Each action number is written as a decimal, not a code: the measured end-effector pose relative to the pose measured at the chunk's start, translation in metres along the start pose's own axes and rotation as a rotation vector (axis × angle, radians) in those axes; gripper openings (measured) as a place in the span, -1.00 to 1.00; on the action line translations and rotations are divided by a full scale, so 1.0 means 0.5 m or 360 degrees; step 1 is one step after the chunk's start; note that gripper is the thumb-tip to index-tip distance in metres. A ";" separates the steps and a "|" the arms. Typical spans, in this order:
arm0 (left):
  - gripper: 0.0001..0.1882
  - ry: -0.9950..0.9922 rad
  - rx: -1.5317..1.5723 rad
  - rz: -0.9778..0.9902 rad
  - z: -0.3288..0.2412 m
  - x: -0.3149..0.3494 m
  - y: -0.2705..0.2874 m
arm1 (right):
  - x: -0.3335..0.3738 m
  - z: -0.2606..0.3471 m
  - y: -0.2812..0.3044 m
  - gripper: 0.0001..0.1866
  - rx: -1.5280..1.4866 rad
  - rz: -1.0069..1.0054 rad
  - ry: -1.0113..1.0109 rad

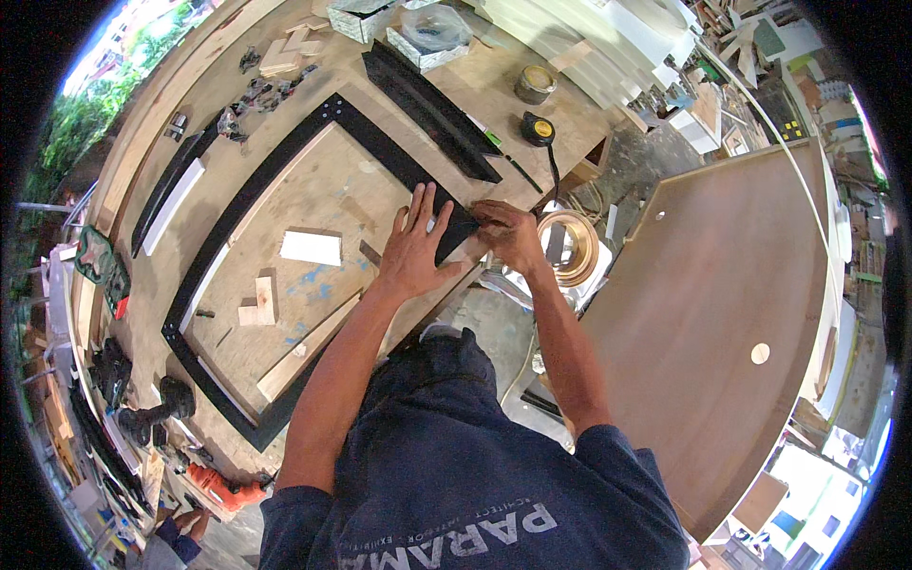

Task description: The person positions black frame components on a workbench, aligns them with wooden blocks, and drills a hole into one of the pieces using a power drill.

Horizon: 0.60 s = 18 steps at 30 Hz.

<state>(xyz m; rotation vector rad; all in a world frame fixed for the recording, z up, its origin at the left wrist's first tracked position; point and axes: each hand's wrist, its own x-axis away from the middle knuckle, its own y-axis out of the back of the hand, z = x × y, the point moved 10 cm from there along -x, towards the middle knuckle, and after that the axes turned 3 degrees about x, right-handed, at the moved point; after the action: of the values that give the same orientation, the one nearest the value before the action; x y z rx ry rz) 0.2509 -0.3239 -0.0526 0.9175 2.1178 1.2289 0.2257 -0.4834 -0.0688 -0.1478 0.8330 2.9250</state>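
A black rectangular frame (385,150) lies on the wooden workbench (313,190), with small screw-like dots at its corners. My left hand (415,242) rests on the frame near its right corner, fingers spread and palm down. Just to the right, my right hand (510,233) is closed at that corner's outer edge, beside the bench edge. Its fingers are curled, and whatever they pinch is hidden. Inside the frame lie a white block (311,247), a small pale wood offcut (256,306) and a long wood strip (309,347).
Beyond the frame lie black angled lengths (432,109), a tape measure (539,130) and a tape roll (535,84). Brown rolls (568,245) stand below the bench edge. A large brown panel (703,313) fills the right. An orange power tool (223,486) and another person's hand (190,524) are lower left.
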 end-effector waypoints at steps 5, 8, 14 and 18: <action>-0.01 -0.0007 -0.0031 0.0084 0.016 0.009 -0.032 | 0.050 -0.016 0.002 -0.50 0.0110 -0.0250 -0.0348; -0.15 -0.0071 -0.0022 0.0069 0.024 0.003 -0.020 | 0.059 -0.011 -0.012 -0.44 0.0240 -0.0387 -0.0211; -0.51 0.0003 -0.0164 0.0405 0.058 -0.063 0.000 | 0.079 -0.026 -0.016 -0.42 0.0095 -0.0505 -0.0323; -0.48 -0.0154 -0.0087 0.0131 0.072 -0.125 0.044 | 0.084 -0.019 -0.020 -0.44 0.0112 -0.0607 -0.0290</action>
<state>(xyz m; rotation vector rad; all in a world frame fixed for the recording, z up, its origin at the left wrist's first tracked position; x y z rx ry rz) 0.3227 -0.3446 -0.0429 1.0278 1.9796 1.2505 0.1858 -0.4772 -0.0869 -0.0285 0.7793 2.5070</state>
